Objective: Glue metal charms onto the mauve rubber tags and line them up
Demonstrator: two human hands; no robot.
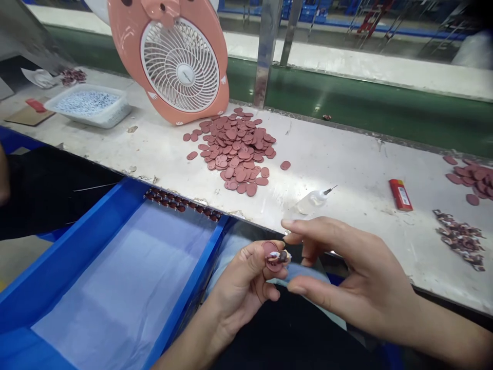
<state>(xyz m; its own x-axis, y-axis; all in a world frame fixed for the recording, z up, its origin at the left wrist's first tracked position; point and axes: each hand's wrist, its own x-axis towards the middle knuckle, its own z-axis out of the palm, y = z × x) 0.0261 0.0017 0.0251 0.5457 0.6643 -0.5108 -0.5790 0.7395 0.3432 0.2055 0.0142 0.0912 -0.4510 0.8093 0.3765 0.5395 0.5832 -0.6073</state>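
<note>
On the left of the table (346, 159), a white tub (113, 114) is placed between the near and far edges; a blue tray (77, 246) is set below the near edge. A pink fan (215, 87) is stood by the far edge, and a pile of oval discs (241, 149) is heaped beside it. Just off the near edge, a single reddish disc (269, 248) bearing a small figure (283, 256) is pinched between thumb and fingers of the left hand (246, 272); whether the two are joined cannot be told. The disc is judged light, thin and fairly stiff, and is best gripped by its rim; the figure is judged fragile and easily knocked askew, so pressure on its slender parts should be avoided. A needle-tipped bottle (311, 202) is laid inside the near edge. The right hand (358, 272) is poised beside the disc, thumb and fingers spread wide, with nothing grasped. Farther right, a cluster of small brown pieces (460, 239) is laid toward the near edge, and more discs (477, 177) are heaped toward the far edge
</note>
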